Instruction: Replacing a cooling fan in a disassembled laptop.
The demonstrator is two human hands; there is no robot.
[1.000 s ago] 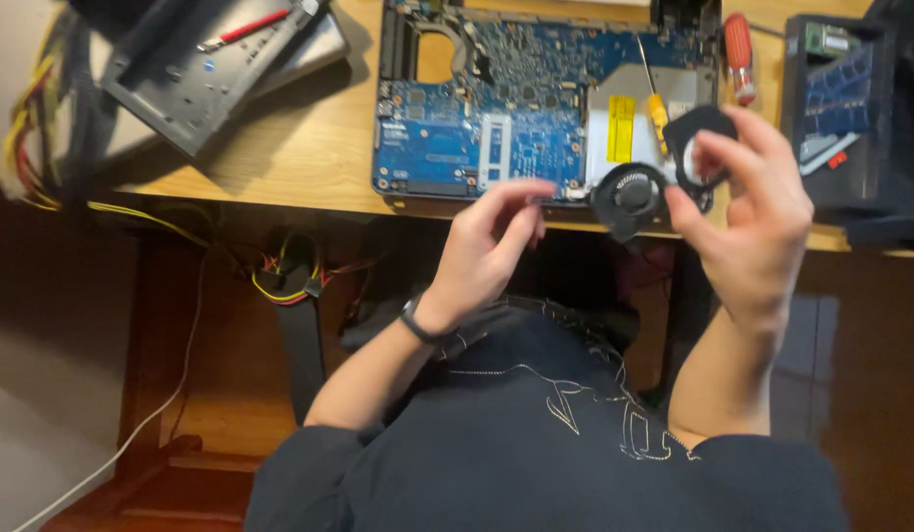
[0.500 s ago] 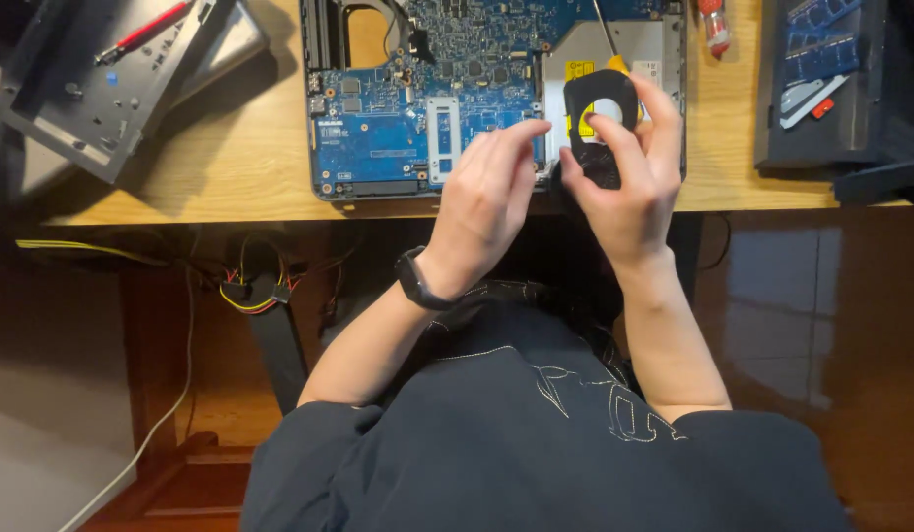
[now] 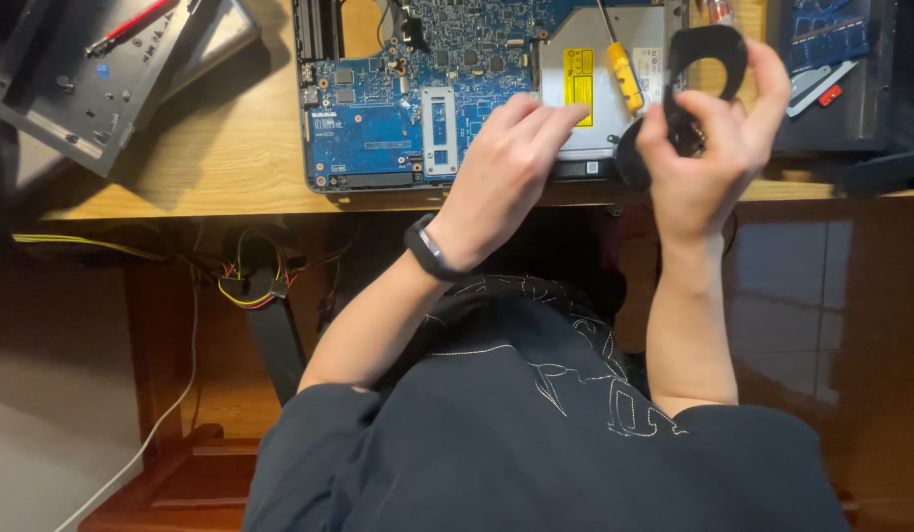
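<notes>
My right hand (image 3: pixel 711 148) grips a black laptop cooling fan housing (image 3: pixel 708 49) with a round opening, raised above the desk edge. My left hand (image 3: pixel 501 172), a dark band on its wrist, rests with fingers stretched on the silver optical drive (image 3: pixel 595 84) of an opened laptop. The laptop's blue circuit board (image 3: pixel 407 99) lies exposed on the wooden desk (image 3: pixel 220 148). A yellow-handled screwdriver (image 3: pixel 622 71) lies across the drive, just right of my left fingertips.
A grey laptop cover panel (image 3: pixel 82 84) with a red pen (image 3: pixel 127 25) lies at the left. Dark parts with blue memory boards (image 3: pixel 821 44) sit at the right. Coloured cables (image 3: pixel 245 286) hang under the desk. My dark-clothed lap fills the foreground.
My right hand has lifted the fan part and swung it right, off the drive. My left hand let go of it and now lies flat on the optical drive.
</notes>
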